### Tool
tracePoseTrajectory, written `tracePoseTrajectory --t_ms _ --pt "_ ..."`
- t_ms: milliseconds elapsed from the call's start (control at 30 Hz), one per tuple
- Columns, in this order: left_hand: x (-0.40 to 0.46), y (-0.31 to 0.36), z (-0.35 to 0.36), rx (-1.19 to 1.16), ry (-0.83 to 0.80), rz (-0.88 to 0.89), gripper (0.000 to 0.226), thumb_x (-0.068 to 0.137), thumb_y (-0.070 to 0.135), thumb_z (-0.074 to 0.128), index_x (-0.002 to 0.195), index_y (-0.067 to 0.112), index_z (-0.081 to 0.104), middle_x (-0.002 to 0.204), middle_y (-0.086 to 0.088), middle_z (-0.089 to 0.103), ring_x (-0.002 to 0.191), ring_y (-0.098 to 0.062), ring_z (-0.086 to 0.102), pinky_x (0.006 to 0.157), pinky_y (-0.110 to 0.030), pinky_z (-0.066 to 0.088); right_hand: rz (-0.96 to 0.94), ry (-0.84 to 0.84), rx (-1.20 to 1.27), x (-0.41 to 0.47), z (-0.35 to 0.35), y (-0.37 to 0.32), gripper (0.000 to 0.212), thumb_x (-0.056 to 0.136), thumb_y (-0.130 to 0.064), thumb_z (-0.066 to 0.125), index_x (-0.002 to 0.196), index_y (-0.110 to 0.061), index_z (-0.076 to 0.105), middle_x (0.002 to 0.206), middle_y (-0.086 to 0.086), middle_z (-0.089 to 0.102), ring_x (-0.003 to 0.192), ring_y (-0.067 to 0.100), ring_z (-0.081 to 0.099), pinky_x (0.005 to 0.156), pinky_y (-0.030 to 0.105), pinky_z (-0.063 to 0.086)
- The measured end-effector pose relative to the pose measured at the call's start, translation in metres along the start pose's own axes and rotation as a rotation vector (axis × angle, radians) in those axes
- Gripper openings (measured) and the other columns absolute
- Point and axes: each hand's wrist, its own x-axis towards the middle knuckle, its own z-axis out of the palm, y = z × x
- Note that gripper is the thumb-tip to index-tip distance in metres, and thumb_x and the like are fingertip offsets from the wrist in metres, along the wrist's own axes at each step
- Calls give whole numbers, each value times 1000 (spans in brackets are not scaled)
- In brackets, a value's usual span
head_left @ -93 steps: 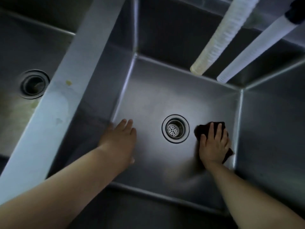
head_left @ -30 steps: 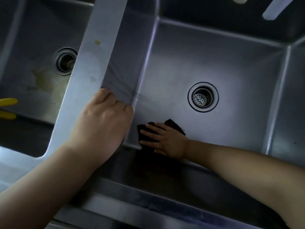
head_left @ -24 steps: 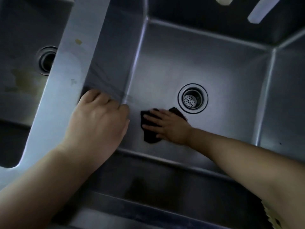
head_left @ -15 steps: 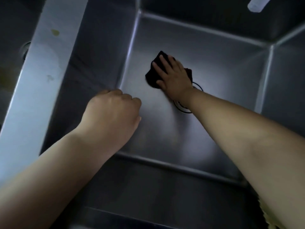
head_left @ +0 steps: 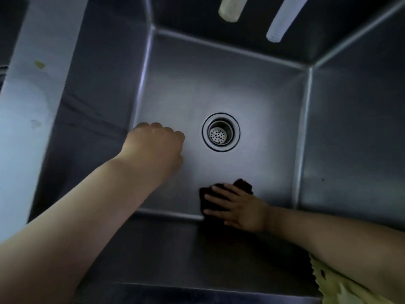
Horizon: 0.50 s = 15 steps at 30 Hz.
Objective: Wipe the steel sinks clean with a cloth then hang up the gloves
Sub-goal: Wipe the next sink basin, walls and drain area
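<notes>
Since half a second ago: cloth point(head_left: 221, 199) drawn from beyond drain point(head_left: 221, 132) to sink point(head_left: 341, 132) floor's near edge. Left hand point(head_left: 154, 148): fingers curled, empty, likely steadying. Right hand point(head_left: 237, 208): fingers spread flat, pressing cloth down to scrub.

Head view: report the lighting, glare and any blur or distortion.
Head view: dim overall, with soft glare on the sink floor around the drain; the near wall is in deep shadow, so the dark cloth under the right hand blends in; the left hand is slightly soft; wide-angle lens bows the sink edges.
</notes>
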Motion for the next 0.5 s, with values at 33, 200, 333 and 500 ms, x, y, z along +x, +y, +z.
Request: tracePoseTrajectory --t_ms 33,200,333,500 --pt "5 0 2 -2 -40 17 23 94 35 45 107 17 52 101 -1 58 82 -20 45 61 -27 25 -44 -4 -13 -4 -1 8 52 97 -46 34 147 -31 32 155 1 26 144 30 17 116 50 18" --pt "23 7 30 24 -260 130 26 90 24 52 114 19 50 115 -2 55 106 -23 53 74 -31 29 14 -15 -72 9 -18 60 55 94 -54 31 141 -28 43 149 4 38 139 32 31 113 50 24" --pt "34 18 53 70 -232 194 36 86 9 50 122 16 47 122 -5 50 108 -24 50 81 -33 32 350 36 -45 13 -29 91 64 89 -47 54 145 -24 34 153 10 29 141 37 23 113 53 15" --pt "46 31 66 63 -139 207 64 84 14 59 140 11 27 146 -11 29 125 -28 39 95 -40 35 671 103 51 11 -25 65 71 87 -41 58 148 -20 28 155 17 20 142 42 14 114 58 9"
